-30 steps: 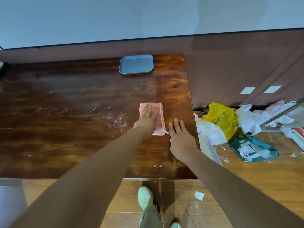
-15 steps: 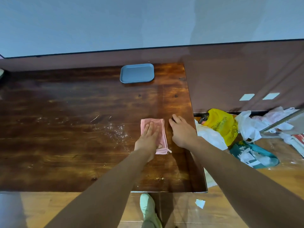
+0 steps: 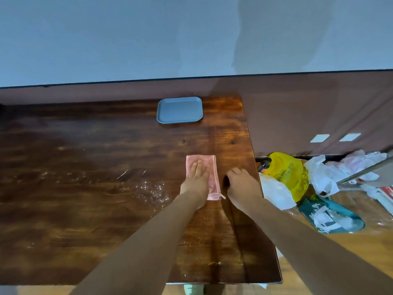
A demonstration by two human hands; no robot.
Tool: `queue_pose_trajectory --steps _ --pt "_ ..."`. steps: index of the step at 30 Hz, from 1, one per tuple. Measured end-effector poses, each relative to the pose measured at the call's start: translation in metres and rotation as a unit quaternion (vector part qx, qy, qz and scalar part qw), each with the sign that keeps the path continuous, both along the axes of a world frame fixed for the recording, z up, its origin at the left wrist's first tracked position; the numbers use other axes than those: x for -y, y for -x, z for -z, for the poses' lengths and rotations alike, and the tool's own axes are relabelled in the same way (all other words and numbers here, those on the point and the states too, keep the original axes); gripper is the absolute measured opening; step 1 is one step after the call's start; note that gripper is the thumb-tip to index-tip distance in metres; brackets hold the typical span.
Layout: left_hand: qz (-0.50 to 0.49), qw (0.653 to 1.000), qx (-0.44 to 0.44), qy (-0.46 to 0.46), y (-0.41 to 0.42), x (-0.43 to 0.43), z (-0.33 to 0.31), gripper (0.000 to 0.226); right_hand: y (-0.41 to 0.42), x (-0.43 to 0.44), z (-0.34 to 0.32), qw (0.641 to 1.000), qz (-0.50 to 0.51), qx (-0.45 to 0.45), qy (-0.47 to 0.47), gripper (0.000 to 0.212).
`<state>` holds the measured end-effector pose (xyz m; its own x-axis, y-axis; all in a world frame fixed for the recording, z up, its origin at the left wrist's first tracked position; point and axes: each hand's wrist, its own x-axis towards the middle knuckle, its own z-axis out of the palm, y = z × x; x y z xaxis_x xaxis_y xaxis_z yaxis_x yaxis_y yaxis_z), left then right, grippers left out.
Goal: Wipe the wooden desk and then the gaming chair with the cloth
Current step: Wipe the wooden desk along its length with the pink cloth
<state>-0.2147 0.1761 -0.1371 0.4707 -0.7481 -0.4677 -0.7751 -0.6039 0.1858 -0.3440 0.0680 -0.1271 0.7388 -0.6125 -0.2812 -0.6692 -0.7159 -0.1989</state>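
Desk [image 3: 85,209], one cloth [image 3: 209,165] under left hand [image 3: 197,179], right hand [image 3: 242,184] beside, one tray [image 3: 179,110]

The pink cloth [image 3: 212,173] lies folded flat near the right edge of the desk [image 3: 85,209]. The desk is dark, glossy wood.
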Motion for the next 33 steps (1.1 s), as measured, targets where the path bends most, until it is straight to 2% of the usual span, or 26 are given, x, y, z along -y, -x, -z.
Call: queue_pose_trajectory --steps 4,8,15,20,23,26,29,33 --pt "0.008 1.0 0.017 0.002 0.001 -0.002 0.01 0.088 -0.029 0.022 -0.007 1.0 0.02 -0.011 0.015 0.05" --pt "0.008 1.0 0.016 0.006 -0.034 0.03 0.013 0.09 -0.039 0.026 0.001 0.998 0.041 -0.027 0.025 0.056" --pt "0.004 1.0 0.003 0.008 -0.103 0.101 -0.002 0.09 -0.032 0.025 0.019 0.997 0.004 -0.058 0.059 0.066" --pt "0.004 1.0 -0.015 0.018 -0.111 0.109 -0.01 0.087 -0.038 0.028 0.009 0.996 0.02 -0.057 0.067 0.054" --pt "0.011 1.0 -0.003 0.016 -0.104 0.1 -0.006 0.088 -0.055 0.04 -0.008 0.994 0.052 -0.007 0.094 0.032" --pt "0.02 1.0 -0.001 0.016 -0.101 0.096 -0.001 0.085 -0.089 0.069 -0.024 0.995 0.053 0.05 0.067 0.02" --pt "0.019 1.0 0.006 0.014 -0.102 0.097 0.004 0.086 -0.134 0.091 -0.03 0.994 -0.012 0.103 0.029 0.036" --pt "0.021 0.999 0.044 -0.016 -0.101 0.103 0.005 0.082 -0.194 0.094 -0.028 0.992 -0.072 0.106 0.014 0.056"
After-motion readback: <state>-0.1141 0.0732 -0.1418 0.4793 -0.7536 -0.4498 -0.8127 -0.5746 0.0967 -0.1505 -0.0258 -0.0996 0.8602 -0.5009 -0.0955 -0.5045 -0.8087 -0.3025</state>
